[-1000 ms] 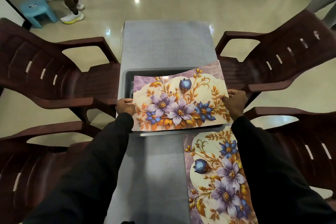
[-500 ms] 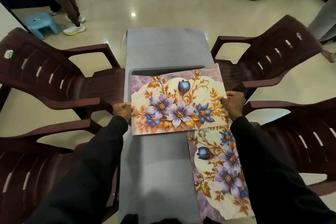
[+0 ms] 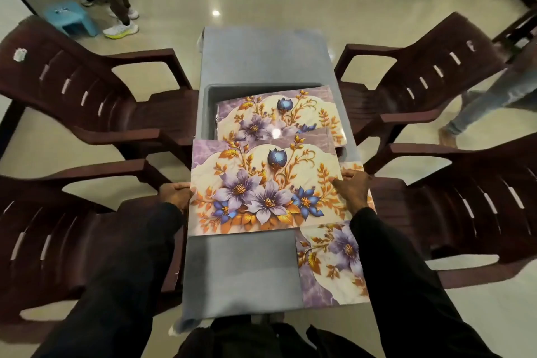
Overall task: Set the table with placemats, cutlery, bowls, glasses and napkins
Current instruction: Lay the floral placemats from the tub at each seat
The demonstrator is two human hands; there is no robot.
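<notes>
Placemat (image 3: 261,189) w/ purple flowers sits crosswise over middle of desk (image 3: 241,270), held at both short ends. Left hand (image 3: 174,195): fingers curled round left edge, gripping it. Right hand (image 3: 353,187): thumb on top near right edge, other fingers just past edge, looks like pinch grip. Far edge overlaps near rim of grey bin (image 3: 207,107), where second placemat (image 3: 276,116) lies. Near right corner covers part of third placemat (image 3: 328,264), flat on desk. Brown chairs (image 3: 87,90) either side.

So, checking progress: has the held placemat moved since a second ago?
Yes. The held placemat has come toward the person, off the bin, and now partly covers the laid placemat.
</notes>
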